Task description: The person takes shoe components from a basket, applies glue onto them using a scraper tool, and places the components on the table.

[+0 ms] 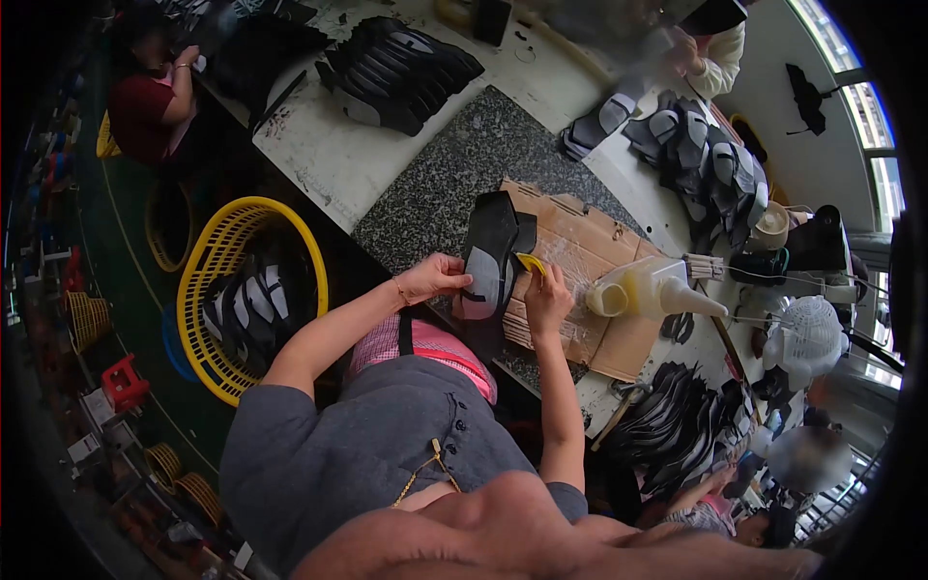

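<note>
My left hand (pixel 433 279) pinches the left edge of a black piece with a grey patch (pixel 486 275), at the table's near edge. In my right hand (pixel 548 298) is a small yellow tool (pixel 531 262), its tip at the right edge of the black piece. Beneath and to the right lies a brown cardboard sheet (pixel 570 237) with whitish smears. On the cardboard stand an open yellowish cup (pixel 607 299) and a translucent bottle with a pointed nozzle (pixel 667 290), right of my right hand.
A yellow basket (pixel 320 280) of black and grey pieces stands left of me. Stacks of similar pieces (pixel 401 72) lie on the white table (pixel 319 164) and at right. Co-workers sit at the far left (pixel 145 106), top right (pixel 720 63) and lower right (pixel 710 512).
</note>
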